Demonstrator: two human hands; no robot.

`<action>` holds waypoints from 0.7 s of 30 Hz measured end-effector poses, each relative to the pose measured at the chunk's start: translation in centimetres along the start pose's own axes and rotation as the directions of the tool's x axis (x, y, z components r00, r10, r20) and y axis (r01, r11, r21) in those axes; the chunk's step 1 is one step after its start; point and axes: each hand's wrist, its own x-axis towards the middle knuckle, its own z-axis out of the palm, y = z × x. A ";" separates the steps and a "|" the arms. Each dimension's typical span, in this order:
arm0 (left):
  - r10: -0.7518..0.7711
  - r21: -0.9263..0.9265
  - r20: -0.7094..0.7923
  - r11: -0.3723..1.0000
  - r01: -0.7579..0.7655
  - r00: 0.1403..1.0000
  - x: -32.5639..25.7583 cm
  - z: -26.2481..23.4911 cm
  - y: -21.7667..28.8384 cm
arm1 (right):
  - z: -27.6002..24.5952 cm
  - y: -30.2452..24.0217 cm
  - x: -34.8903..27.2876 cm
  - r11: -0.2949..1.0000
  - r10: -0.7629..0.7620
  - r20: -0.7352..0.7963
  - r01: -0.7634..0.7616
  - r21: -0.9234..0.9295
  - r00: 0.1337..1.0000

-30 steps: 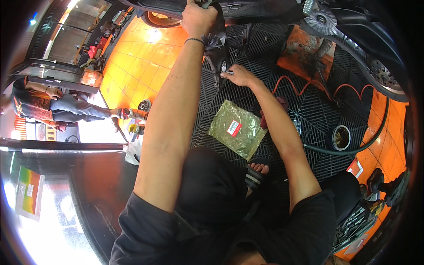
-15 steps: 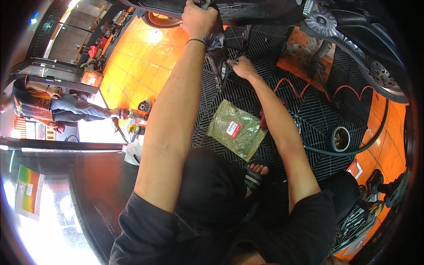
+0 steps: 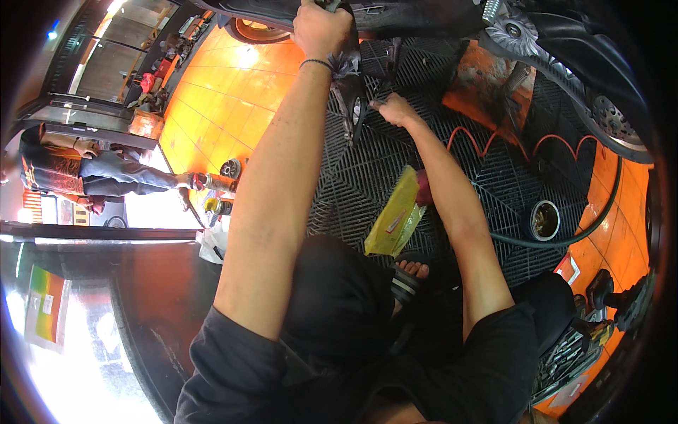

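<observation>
At the top, my left hand (image 3: 321, 32) is closed around a grey and black piece at the underside of a motorcycle (image 3: 417, 21). Just below its wrist is a dark finned part (image 3: 346, 67), with a black metal piece (image 3: 351, 116) hanging under it. My right hand (image 3: 395, 110) is closed beside that piece, its fingers pinched on something small and dark that I cannot make out. Under my right forearm a yellow clear plastic bag (image 3: 394, 219) stands tilted on the mat, next to a dark red cloth-like thing (image 3: 423, 188).
A black slatted mat (image 3: 339, 198) covers the floor. An orange stand (image 3: 491, 88), a red coiled hose (image 3: 480, 145), a dark green hose (image 3: 558, 242) and a round container (image 3: 544, 220) lie to the right. A tool tray (image 3: 568, 360) sits lower right. Another person (image 3: 106, 169) stands at left.
The yellow plastic bag has tipped from lying flat to a narrow, tilted shape. My right hand has shifted slightly right; my left hand is nearly still.
</observation>
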 end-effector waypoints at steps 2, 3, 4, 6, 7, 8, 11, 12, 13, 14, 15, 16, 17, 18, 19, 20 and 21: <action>-0.006 0.022 -0.003 1.000 0.006 1.000 -0.1 -0.2 -1.0 | 0.6 -0.4 -0.9 0.998 0.034 0.267 -0.046 0.039 0.963; -0.016 0.034 -0.001 0.999 0.016 1.000 -0.1 -0.3 -1.3 | 0.8 -0.6 -1.4 0.996 0.046 0.393 -0.072 0.052 0.918; -0.021 0.040 0.001 0.999 0.021 1.000 -0.2 -0.4 -1.1 | 0.7 -0.7 -1.6 0.995 0.035 0.411 -0.072 0.073 0.911; -0.039 0.043 0.017 0.998 0.038 0.999 -0.2 -0.5 -0.6 | 0.5 -0.8 -2.2 0.991 0.014 0.446 -0.073 0.115 0.895; -0.054 0.047 0.025 0.998 0.053 0.998 -0.4 -0.6 -0.6 | 0.7 -1.1 -2.9 0.990 0.002 0.433 -0.063 0.127 0.901; -0.064 0.049 0.025 0.997 0.063 0.998 -0.5 -0.7 -0.9 | 1.0 -1.8 -3.7 0.988 -0.014 0.421 -0.051 0.143 0.907; -0.058 0.033 0.029 0.998 0.057 0.998 0.0 -0.4 -0.3 | 2.7 -1.9 -4.3 0.990 -0.049 0.346 0.000 0.139 0.937; -0.043 0.025 0.029 0.999 0.042 0.999 0.2 -0.3 0.1 | 3.2 -1.4 -4.0 0.991 -0.061 0.312 0.021 0.129 0.948; -0.045 0.029 0.028 0.999 0.044 0.999 -0.1 -0.5 -0.1 | 3.4 -1.6 -4.4 0.996 -0.054 0.332 0.028 0.084 0.942; -0.063 0.041 0.033 0.997 0.062 0.997 -0.3 -0.6 -0.2 | 3.5 -1.7 -4.7 0.999 -0.047 0.349 0.035 0.041 0.936; -0.082 0.054 0.037 0.995 0.080 0.996 -0.5 -0.6 -0.3 | 3.6 -2.0 -4.9 1.000 -0.011 0.402 0.000 0.029 0.916; -0.094 0.063 0.041 0.994 0.091 0.995 -0.6 -0.7 -0.1 | 3.5 -2.1 -4.9 0.999 0.023 0.446 -0.034 0.016 0.895; -0.094 0.066 0.039 0.994 0.091 0.995 -0.6 -0.7 -0.1 | 3.5 -2.2 -4.9 0.999 0.026 0.457 -0.032 0.005 0.889; -0.094 0.070 0.037 0.993 0.091 0.995 -0.6 -0.8 -0.1 | 3.6 -2.4 -4.8 1.000 0.030 0.470 -0.031 -0.006 0.882; -0.095 0.075 0.036 0.993 0.092 0.995 -0.5 -0.7 -0.5 | 3.8 -2.4 -4.7 0.999 0.033 0.482 -0.030 -0.015 0.875; -0.078 0.069 0.023 0.995 0.076 0.997 -0.4 -0.6 -1.0 | 4.1 -2.4 -4.8 0.999 0.023 0.462 -0.007 -0.036 0.887; -0.062 0.063 0.010 0.996 0.061 0.998 -0.3 -0.6 -1.6 | 4.5 -2.4 -4.8 0.998 0.013 0.442 0.015 -0.059 0.897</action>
